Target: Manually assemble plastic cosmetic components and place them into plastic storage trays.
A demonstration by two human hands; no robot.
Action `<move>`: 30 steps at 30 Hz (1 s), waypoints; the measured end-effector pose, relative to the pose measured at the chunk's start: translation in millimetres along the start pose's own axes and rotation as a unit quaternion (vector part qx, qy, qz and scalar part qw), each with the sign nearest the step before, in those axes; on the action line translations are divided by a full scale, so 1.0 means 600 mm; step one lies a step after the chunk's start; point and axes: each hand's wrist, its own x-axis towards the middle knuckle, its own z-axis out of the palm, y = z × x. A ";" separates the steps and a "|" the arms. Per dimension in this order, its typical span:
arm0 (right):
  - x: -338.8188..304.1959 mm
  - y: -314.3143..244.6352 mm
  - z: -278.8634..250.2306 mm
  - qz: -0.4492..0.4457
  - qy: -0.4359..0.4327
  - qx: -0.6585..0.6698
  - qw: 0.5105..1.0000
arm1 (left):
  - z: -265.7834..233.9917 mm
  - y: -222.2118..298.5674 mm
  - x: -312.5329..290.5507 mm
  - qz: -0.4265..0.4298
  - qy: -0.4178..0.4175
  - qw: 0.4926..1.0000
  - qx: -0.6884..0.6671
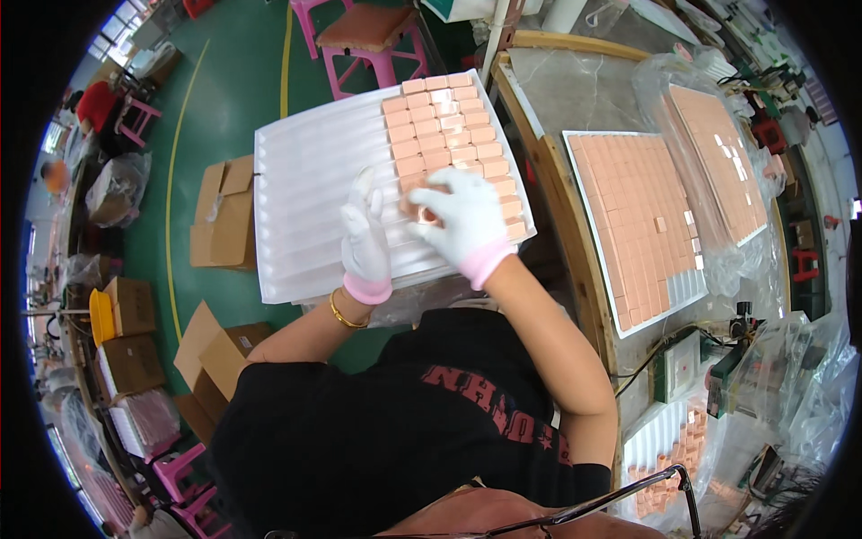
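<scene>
A white ridged tray (305, 180) rests across my lap, with several rows of small orange square pieces (444, 121) filling its right part. My left hand (365, 234), in a white glove with a pink cuff, lies flat on the tray's bare grooves with fingers extended. My right hand (462, 220), gloved the same way, presses its fingertips onto an orange piece (420, 212) at the near edge of the filled rows. A gold bangle (344, 316) circles my left wrist.
A workbench (575, 90) stands to the right with two more trays of orange pieces (637, 225) (718, 157), one in clear plastic. Cardboard boxes (224, 216) sit on the green floor at left. Pink stools (368, 40) stand beyond the tray.
</scene>
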 end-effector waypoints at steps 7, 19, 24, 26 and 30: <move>-0.010 -0.007 -0.013 0.098 -0.089 0.119 0.984 | 0.024 0.011 0.004 -0.017 -0.041 0.998 -0.039; -0.014 0.018 -0.003 -0.039 -0.029 -0.072 0.996 | 0.022 0.005 -0.008 0.016 -0.019 1.000 0.012; -0.022 0.005 0.007 -0.025 -0.029 -0.095 0.995 | 0.022 -0.007 -0.004 0.046 -0.052 0.998 0.009; -0.021 -0.001 0.009 -0.008 -0.032 -0.102 0.994 | 0.025 -0.007 -0.002 0.048 -0.053 0.997 0.005; -0.008 0.005 -0.009 -0.047 -0.012 -0.082 0.995 | 0.032 -0.003 -0.002 0.038 -0.054 0.998 -0.011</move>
